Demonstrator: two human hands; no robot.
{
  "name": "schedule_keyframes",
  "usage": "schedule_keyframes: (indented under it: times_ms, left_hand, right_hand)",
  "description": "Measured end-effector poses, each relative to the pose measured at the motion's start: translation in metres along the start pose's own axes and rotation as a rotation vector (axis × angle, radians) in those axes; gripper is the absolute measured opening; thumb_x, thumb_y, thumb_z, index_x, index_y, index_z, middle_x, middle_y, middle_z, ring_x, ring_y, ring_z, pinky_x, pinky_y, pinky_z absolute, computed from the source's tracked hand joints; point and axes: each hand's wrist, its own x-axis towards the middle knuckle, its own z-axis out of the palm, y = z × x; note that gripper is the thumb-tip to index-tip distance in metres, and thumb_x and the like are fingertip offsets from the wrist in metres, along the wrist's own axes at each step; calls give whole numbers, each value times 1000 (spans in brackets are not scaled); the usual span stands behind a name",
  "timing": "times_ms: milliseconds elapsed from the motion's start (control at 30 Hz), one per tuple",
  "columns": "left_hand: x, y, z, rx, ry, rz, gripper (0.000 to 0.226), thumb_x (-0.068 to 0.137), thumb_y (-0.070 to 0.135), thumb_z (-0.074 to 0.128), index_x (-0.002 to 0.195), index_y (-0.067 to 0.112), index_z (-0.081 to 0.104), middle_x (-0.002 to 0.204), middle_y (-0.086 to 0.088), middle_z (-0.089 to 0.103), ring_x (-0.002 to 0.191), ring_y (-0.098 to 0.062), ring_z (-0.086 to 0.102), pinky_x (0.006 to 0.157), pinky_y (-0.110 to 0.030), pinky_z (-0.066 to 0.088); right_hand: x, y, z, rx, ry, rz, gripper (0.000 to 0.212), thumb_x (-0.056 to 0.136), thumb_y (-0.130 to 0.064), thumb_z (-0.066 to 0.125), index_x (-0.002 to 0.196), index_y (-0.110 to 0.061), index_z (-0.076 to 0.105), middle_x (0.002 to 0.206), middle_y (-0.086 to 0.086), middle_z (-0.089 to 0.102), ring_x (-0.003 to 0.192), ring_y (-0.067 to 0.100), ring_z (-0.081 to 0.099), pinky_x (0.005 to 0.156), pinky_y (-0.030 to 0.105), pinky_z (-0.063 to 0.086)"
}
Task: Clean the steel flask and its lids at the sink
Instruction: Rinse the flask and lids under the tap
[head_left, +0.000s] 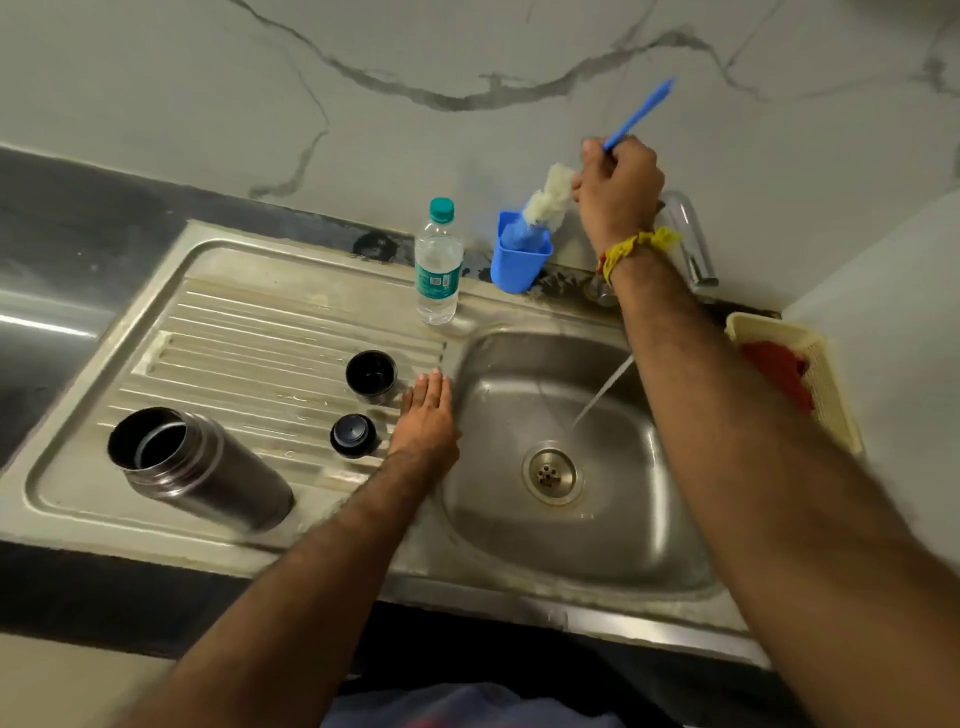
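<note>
The open steel flask (200, 467) stands on the ribbed drainboard (249, 332) at the left. Two dark lids sit beside it: a cup-shaped lid (371, 376), mouth up, and a smaller round stopper (354, 435). My left hand (426, 415) lies flat with straight fingers on the drainboard's right edge, just right of the lids. My right hand (618, 189) grips the blue handle of a bottle brush (545, 200), whose white sponge head hangs over a blue holder cup (519, 260). Water streams from the tap (691, 239) into the sink bowl (519, 519).
A clear plastic water bottle (439, 265) with a green cap stands behind the drainboard. A yellow basket (810, 384) with a red cloth sits right of the sink. The marble-patterned wall rises behind, and a dark counter lies at the far left.
</note>
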Motion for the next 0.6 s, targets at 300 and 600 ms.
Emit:
schedule_keyframes:
  times_ms: [300,600]
  left_hand:
    - [6,-4,-1,-64,-20,11,88,100,14,50,159,4,-13,168,-13,-19,155,-31,-18,124,-41,-9]
    - [3,3,25,109,65,-36,79,108,36,28,144,3,-34,156,-13,-38,151,-35,-29,122,-48,-16]
  right_hand:
    - [64,7,62,-155,-227,79,19,93,-20,65,100,-4,70,98,12,75,90,27,73,85,39,58]
    - [79,19,66,-189,-141,73,26,94,-21,65,109,-1,69,109,12,73,103,24,69,86,29,54]
